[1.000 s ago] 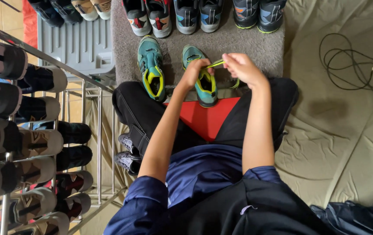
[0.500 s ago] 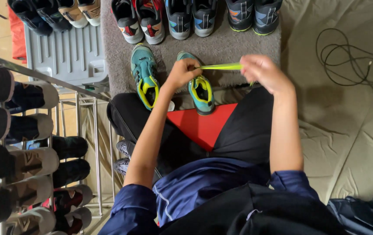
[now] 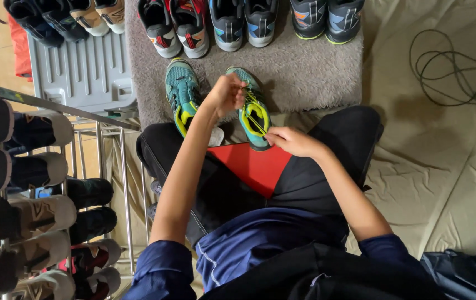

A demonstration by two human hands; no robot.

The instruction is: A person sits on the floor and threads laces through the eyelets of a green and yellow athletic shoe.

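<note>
Two teal shoes with yellow-green laces and lining stand side by side on a grey mat (image 3: pixel 304 72) in front of my crossed legs. My left hand (image 3: pixel 226 93) rests on the upper part of the right teal shoe (image 3: pixel 252 108), fingers curled at its laces. My right hand (image 3: pixel 291 141) is at the heel end of that shoe, pinching a yellow-green lace (image 3: pixel 257 119). The left teal shoe (image 3: pixel 181 94) lies untouched beside my left forearm.
A row of several sneakers (image 3: pixel 227 22) lines the far edge of the mat. A metal shoe rack (image 3: pixel 38 194) full of shoes stands at my left. A grey plastic tray (image 3: pixel 82 69) lies behind it. A black cable (image 3: pixel 454 66) coils on the beige sheet at right.
My right hand, which held the lace stretched out sideways above the shoe, has come down to the shoe's near end. My left hand stays on the shoe's top.
</note>
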